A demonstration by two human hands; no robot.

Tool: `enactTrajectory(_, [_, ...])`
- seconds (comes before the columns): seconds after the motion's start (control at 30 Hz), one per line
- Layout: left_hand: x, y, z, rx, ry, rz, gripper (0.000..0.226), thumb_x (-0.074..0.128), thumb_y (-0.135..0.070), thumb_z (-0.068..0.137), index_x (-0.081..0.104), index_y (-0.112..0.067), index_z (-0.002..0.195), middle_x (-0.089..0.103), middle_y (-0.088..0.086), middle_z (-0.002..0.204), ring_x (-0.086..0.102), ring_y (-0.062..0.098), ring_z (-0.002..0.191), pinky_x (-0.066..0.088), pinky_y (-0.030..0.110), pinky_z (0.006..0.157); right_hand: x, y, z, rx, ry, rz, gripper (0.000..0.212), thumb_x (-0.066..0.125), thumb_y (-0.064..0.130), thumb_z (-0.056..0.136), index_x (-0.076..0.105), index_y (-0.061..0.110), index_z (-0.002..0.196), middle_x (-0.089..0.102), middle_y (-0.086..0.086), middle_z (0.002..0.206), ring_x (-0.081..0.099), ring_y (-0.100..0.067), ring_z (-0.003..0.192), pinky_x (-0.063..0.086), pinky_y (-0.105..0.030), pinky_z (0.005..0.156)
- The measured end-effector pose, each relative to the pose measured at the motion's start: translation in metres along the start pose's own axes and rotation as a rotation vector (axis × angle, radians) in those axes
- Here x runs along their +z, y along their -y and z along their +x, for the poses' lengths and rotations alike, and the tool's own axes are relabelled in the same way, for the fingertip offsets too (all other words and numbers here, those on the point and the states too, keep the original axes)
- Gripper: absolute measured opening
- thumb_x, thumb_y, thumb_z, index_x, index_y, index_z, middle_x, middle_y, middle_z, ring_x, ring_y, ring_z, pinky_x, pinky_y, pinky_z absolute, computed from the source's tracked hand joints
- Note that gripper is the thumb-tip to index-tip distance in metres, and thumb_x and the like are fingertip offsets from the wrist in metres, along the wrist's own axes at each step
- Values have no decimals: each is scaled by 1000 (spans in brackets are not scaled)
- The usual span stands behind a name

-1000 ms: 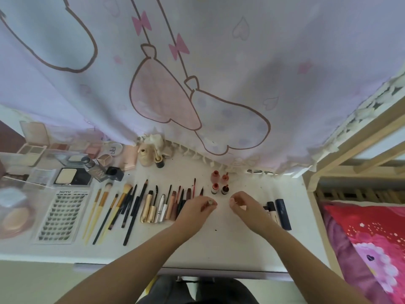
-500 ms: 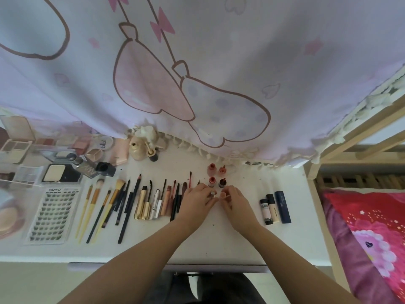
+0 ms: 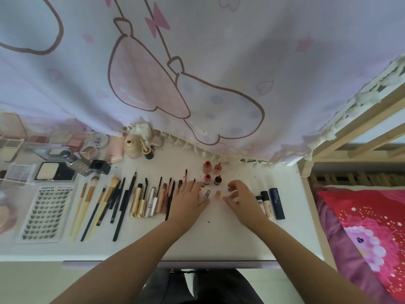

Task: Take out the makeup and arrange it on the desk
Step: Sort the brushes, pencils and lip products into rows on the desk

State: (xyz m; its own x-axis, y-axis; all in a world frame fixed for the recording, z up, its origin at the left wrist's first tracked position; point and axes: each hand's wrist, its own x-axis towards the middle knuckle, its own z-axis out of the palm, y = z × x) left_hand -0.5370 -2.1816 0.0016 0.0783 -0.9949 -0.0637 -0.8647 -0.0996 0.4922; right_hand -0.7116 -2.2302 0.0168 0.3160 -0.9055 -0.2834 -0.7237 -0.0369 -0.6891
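Observation:
Two small bottles stand upright on the white desk (image 3: 219,233) between my hands: a silver-capped one (image 3: 207,193) and a peach one (image 3: 217,193). Behind them stand several little red and orange bottles (image 3: 206,167). My left hand (image 3: 188,197) lies just left of the silver-capped bottle, fingers spread, holding nothing. My right hand (image 3: 240,196) hovers just right of the peach bottle, fingers loosely curled and empty. Left of my left hand lies a row of mascaras and liners (image 3: 149,198), then brushes (image 3: 103,200). Three dark tubes (image 3: 270,202) lie right of my right hand.
A lash card (image 3: 45,212), compacts and palettes (image 3: 52,171) fill the desk's left side. A cream bottle (image 3: 132,147) stands at the back under a hanging printed curtain (image 3: 197,73). A wooden bed frame (image 3: 350,128) with red bedding (image 3: 368,238) borders the right.
My hands met over the little bottles, set the two small bottles down upright, and have now drawn slightly apart, both empty.

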Motion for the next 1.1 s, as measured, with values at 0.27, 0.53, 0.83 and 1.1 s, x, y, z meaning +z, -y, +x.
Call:
enactTrajectory(0.27, [8, -38, -48, 178, 119, -87, 20, 43, -33, 94, 53, -20, 106, 49, -11, 91, 46, 6, 82, 40, 20, 80, -74, -28, 6, 158, 103, -400, 20, 41, 22, 97, 55, 8, 98, 63, -10, 83, 53, -22, 69, 42, -28, 59])
enactTrajectory(0.53, [69, -118, 4, 26, 298, 226, 44, 33, -40, 98, 44, -11, 128, 54, 9, 119, 48, 26, 110, 37, 37, 90, -56, -20, 9, 156, 178, -613, 25, 39, 28, 99, 52, 7, 100, 62, -12, 102, 60, -29, 90, 40, -30, 66])
enactTrajectory(0.83, [49, -103, -6, -82, 260, 40, 27, 31, -28, 101, 44, -11, 116, 57, 7, 111, 56, 23, 98, 42, 31, 79, -54, -9, 6, 244, 227, -307, 39, 42, 37, 98, 59, 2, 99, 68, -12, 89, 63, -23, 80, 46, -29, 70])
enactTrajectory(1.1, [-13, -79, -31, 60, 283, -55, 30, 28, -36, 102, 42, -15, 119, 57, 3, 98, 62, 23, 84, 52, 39, 76, -65, 31, -19, 308, 410, 264, 27, 44, 32, 99, 47, 11, 82, 49, -1, 62, 35, -9, 45, 27, -18, 41])
